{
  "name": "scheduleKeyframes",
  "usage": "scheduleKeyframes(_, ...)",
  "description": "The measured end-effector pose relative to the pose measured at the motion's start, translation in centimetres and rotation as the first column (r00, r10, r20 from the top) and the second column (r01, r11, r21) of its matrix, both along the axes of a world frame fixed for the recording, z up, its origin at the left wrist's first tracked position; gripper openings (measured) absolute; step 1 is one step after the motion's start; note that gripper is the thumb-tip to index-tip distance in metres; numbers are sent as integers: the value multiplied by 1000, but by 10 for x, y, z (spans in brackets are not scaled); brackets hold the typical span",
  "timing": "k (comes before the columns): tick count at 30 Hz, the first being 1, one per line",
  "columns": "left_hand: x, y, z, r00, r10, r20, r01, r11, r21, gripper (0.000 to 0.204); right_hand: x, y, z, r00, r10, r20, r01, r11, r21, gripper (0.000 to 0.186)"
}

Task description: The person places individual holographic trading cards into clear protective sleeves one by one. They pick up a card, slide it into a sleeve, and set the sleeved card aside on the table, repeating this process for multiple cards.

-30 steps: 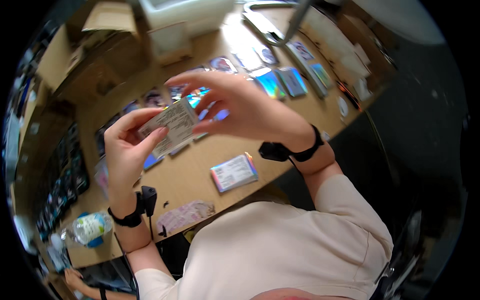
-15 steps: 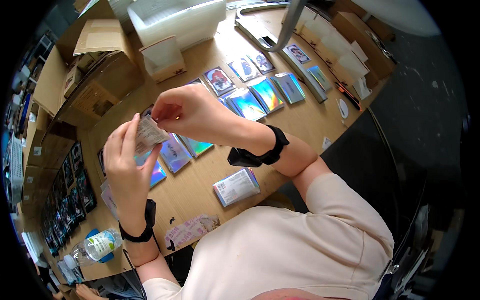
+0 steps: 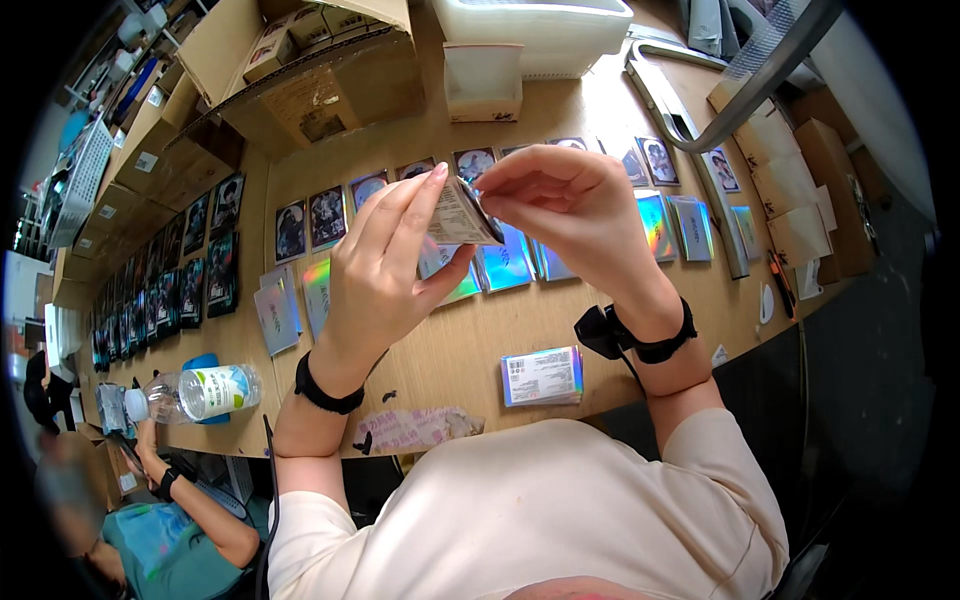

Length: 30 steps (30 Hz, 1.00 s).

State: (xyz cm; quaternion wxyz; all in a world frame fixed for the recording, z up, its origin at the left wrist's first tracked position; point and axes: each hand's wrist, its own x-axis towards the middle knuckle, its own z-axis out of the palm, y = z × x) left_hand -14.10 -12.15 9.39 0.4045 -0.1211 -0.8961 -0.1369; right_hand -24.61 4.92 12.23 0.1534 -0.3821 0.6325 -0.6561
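Note:
My left hand (image 3: 385,265) grips a small card packet (image 3: 455,217) between its thumb and fingers, above the table. The packet has a pale printed face and a dark right edge. My right hand (image 3: 570,205) is closed, its thumb and fingertips pinched at that dark edge; just what they pinch is partly hidden. Below the hands runs a row of shiny holographic card stacks (image 3: 507,262), partly covered by them. Behind it lies a row of picture cards (image 3: 327,216). Nearer me sits a separate stack (image 3: 541,376) with a white printed label on top.
Dark card packs (image 3: 222,272) stand in rows at the left. A clear bottle (image 3: 215,392) lies near the front left edge, close to another person's arm (image 3: 205,510). Cardboard boxes (image 3: 330,105) and a white bin (image 3: 540,40) stand behind. An orange-handled cutter (image 3: 781,283) is at right.
My view has swung left, bringing the other person into sight. Both hands still hold the packet up; its dark edge now shows, with my right fingertips against it.

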Motion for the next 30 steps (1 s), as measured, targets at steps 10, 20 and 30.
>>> scheduleKeyframes(10,-3,-4,-3,997,3,-76,-5,1000,-17,64,8,-3,-4,866,-171,-471,164,985,-57,11)
scheduleKeyframes(20,-3,-1,-1,991,101,-86,-111,986,-124,63,5,-8,-13,862,-172,-476,174,984,-41,6)
scheduleKeyframes(30,-2,-10,1,977,214,1,-211,967,-143,64,-7,0,-9,950,-201,-238,202,979,-20,7)
